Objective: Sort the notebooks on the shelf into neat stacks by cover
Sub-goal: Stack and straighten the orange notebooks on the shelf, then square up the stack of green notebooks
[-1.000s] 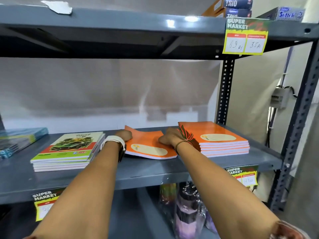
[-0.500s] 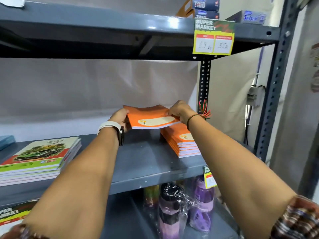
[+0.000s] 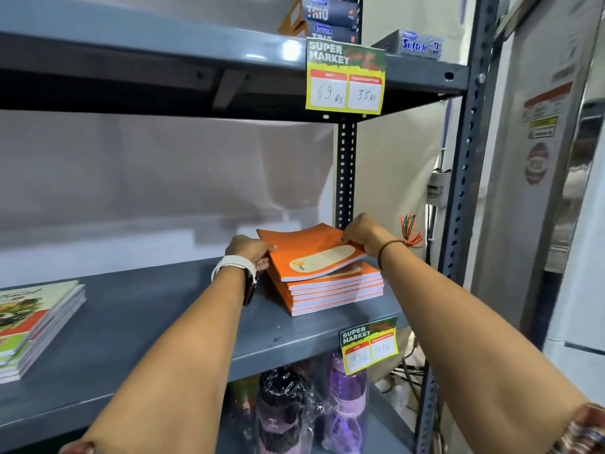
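Grey shelf [image 3: 163,322] bears two stacks; left hand [image 3: 250,252] and right hand [image 3: 363,235] pinch one orange notebook [image 3: 311,253].

Both forearms were bare. The left hand [image 3: 249,250] carried a white watch strap [image 3: 233,264] at the wrist, with a dark watch body [image 3: 250,287] on its right side. The right hand [image 3: 362,233] carried a thin dark thread band [image 3: 389,248] with red-and-green tassels [image 3: 411,231]. A patterned sleeve [image 3: 584,432] covered the right upper arm.
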`<control>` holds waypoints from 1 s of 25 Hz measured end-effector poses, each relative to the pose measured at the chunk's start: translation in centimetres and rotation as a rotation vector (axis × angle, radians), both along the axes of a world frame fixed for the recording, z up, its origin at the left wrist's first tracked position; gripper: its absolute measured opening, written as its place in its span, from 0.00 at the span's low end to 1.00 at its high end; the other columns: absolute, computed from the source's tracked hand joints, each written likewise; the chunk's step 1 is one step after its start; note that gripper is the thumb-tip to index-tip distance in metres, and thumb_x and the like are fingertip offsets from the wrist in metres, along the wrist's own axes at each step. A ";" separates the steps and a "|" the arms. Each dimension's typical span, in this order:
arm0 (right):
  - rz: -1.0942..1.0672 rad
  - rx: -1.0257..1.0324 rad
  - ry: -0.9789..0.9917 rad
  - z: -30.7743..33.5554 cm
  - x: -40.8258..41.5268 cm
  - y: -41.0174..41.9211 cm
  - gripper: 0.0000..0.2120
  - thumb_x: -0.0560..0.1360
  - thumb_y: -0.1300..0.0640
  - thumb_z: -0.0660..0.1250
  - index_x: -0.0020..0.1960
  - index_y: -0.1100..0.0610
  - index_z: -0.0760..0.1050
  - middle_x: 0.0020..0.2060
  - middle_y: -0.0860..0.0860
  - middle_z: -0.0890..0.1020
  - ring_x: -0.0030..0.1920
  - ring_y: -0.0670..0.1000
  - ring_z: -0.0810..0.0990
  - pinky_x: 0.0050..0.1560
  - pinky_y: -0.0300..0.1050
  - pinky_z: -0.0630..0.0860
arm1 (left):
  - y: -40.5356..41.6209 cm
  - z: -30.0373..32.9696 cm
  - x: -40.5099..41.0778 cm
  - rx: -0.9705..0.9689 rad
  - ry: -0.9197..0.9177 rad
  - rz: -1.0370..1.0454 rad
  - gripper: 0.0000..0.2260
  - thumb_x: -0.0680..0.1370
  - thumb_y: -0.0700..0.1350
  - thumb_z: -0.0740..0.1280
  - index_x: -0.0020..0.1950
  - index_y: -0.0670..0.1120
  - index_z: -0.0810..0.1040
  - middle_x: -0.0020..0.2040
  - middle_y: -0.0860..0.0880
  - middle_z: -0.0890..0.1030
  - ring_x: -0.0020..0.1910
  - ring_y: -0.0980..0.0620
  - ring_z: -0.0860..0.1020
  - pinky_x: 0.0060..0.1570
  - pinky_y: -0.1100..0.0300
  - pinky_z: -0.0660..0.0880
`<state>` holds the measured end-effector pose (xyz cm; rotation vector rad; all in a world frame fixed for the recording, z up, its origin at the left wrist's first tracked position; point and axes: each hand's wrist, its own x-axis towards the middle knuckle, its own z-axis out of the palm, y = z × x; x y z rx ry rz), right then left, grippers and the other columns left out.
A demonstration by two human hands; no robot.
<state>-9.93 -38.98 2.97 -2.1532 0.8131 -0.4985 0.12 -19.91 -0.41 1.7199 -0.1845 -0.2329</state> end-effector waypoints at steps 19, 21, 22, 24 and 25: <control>0.044 -0.295 -0.100 0.3 1.2 4.0 0.10 0.73 0.54 0.64 0.36 0.57 0.73 0.42 0.57 0.78 0.48 0.59 0.79 0.37 0.40 0.66 | 2.2 0.7 -0.2 0.204 -0.301 0.312 0.15 0.72 0.53 0.68 0.39 0.41 0.82 0.43 0.42 0.86 0.47 0.40 0.83 0.54 0.54 0.79; 0.099 -0.206 -0.225 0.7 2.8 7.1 0.12 0.74 0.52 0.64 0.39 0.60 0.77 0.46 0.60 0.82 0.52 0.61 0.80 0.43 0.43 0.71 | 4.6 1.9 0.0 0.174 -0.336 0.366 0.13 0.74 0.50 0.65 0.42 0.41 0.83 0.46 0.41 0.85 0.50 0.39 0.82 0.54 0.54 0.78; 0.139 -0.161 -0.288 0.9 3.5 9.0 0.13 0.75 0.52 0.64 0.43 0.62 0.79 0.49 0.61 0.83 0.54 0.61 0.80 0.47 0.46 0.74 | 6.2 2.3 0.3 0.152 -0.353 0.393 0.14 0.74 0.49 0.63 0.44 0.41 0.83 0.48 0.41 0.85 0.51 0.38 0.82 0.55 0.53 0.78; 0.204 -0.085 -0.349 1.0 4.7 13.4 0.15 0.76 0.51 0.64 0.40 0.62 0.79 0.46 0.60 0.82 0.54 0.60 0.80 0.49 0.46 0.73 | 10.0 2.8 1.1 0.124 -0.385 0.441 0.16 0.75 0.50 0.62 0.48 0.41 0.84 0.50 0.41 0.85 0.53 0.39 0.81 0.57 0.50 0.77; 0.223 -0.058 -0.349 0.9 5.2 15.8 0.17 0.77 0.50 0.64 0.34 0.60 0.74 0.42 0.58 0.80 0.51 0.59 0.80 0.47 0.44 0.71 | 12.1 3.0 1.6 0.122 -0.393 0.463 0.17 0.75 0.51 0.61 0.49 0.41 0.84 0.51 0.41 0.85 0.54 0.39 0.81 0.58 0.50 0.77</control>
